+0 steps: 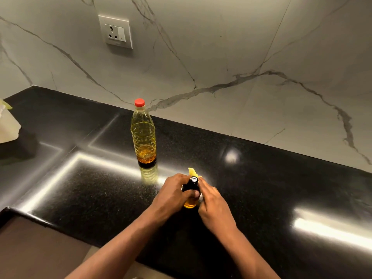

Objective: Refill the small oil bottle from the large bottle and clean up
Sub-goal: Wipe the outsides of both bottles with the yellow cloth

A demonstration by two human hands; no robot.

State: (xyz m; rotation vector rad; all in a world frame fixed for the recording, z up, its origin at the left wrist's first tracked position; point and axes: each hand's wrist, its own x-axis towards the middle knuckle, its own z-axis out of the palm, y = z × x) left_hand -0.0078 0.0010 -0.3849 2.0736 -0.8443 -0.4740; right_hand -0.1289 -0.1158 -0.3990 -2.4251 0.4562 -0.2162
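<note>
Both hands close on the small bottle (191, 195) at lower centre of the frame: left hand (173, 195) wraps its body, right hand (211, 204) presses a yellow cloth (193, 172) against its side. Left of them, at centre frame, the large bottle (144, 133) stands capped and upright on the black counter (261, 178). Risk: oily glass could slip or tip during wiping, spilling oil.

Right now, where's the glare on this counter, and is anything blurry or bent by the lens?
Head view: bright streaks of reflected light cross the black countertop at left, around the large bottle, and at lower right, plus one round hotspot. The left hand and right hand, closed around the small bottle, look slightly soft. The counter's back edge tilts with the wide-angle lens.
</note>
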